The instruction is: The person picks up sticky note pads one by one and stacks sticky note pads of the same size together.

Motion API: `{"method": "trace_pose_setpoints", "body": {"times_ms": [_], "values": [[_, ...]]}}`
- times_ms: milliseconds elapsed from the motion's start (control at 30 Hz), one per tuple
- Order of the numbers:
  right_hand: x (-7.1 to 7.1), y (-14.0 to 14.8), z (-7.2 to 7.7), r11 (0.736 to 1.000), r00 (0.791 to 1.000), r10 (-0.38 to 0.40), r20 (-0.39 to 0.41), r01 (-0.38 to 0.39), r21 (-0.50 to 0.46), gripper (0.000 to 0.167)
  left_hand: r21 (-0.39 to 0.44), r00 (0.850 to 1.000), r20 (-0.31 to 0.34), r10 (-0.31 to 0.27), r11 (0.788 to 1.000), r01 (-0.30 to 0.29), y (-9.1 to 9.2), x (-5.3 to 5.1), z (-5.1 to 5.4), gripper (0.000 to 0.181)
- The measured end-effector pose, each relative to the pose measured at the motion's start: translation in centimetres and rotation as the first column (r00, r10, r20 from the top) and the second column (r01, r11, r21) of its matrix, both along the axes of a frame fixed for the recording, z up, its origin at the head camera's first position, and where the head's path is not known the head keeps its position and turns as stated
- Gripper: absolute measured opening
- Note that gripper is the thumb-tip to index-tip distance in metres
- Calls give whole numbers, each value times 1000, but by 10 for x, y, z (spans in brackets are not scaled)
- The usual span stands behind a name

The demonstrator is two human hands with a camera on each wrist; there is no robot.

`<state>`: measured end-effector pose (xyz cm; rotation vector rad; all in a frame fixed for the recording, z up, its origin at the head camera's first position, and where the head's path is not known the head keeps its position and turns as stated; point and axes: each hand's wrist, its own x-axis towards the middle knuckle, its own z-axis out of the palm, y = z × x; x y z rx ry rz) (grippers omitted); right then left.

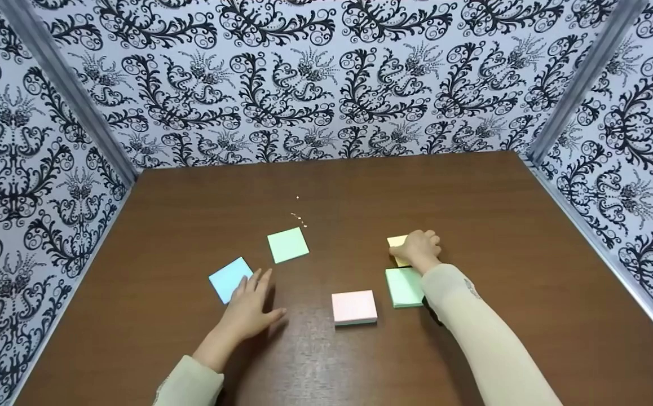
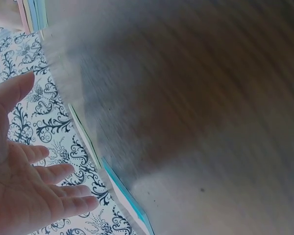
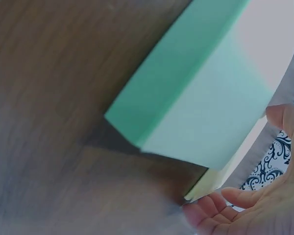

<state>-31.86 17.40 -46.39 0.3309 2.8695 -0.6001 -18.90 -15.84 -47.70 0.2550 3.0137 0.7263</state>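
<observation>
My right hand (image 1: 420,248) is at a yellow sticky-note pad (image 1: 396,242), thumb on one side and curled fingers on the other; the hand covers part of the pad. In the right wrist view, the yellow pad's edge (image 3: 208,185) lies between the thumb and fingers. Just nearer sits a thick green sticky-note pad (image 1: 403,288), under the wrist. My left hand (image 1: 248,311) is held palm down with fingers spread, holding nothing. Its fingertips overlap a light blue sticky note (image 1: 229,280) in the head view; contact is unclear.
A pale green sticky note (image 1: 288,245) lies beyond the left hand. Between the hands sits a pink-topped sticky-note pad (image 1: 354,307). Small pale crumbs (image 1: 298,217) dot the brown table (image 1: 326,192). Patterned walls (image 1: 281,73) enclose the back and sides.
</observation>
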Motion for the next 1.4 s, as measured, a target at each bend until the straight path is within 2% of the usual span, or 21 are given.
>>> {"method": "trace_pose_setpoints", "body": {"times_ms": [267, 433, 600, 733, 867, 1033, 1200, 1400], "values": [[2, 6, 1, 1000, 1000, 5, 24, -5, 12, 72, -2, 1000, 1, -3, 1000, 3, 1, 1, 2, 82], [1, 7, 2, 999, 999, -1, 51, -1, 34, 75, -10, 1000, 11, -8, 1000, 8, 1, 2, 3, 83], [1, 11, 5, 999, 999, -24, 35, 25, -24, 77, -15, 1000, 1, -8, 1000, 8, 2, 1, 3, 83], [1, 14, 10, 997, 999, -24, 35, 27, -77, 85, -14, 1000, 5, -8, 1000, 8, 1, 1, 3, 83], [0, 16, 14, 996, 999, -19, 37, 22, -84, 89, -16, 1000, 3, -6, 1000, 6, 1, 2, 3, 83], [3, 17, 15, 999, 998, 32, 59, -30, -36, 85, -22, 1000, 11, 1, 1000, -1, 0, 3, 2, 83], [9, 18, 19, 997, 994, 72, 83, -70, -26, 86, -19, 1000, 14, -3, 1000, 3, 0, 3, 2, 83], [24, 15, 25, 988, 983, 140, 120, -147, 48, 89, -20, 1000, 11, -5, 1000, 5, 1, 4, 2, 82]]}}
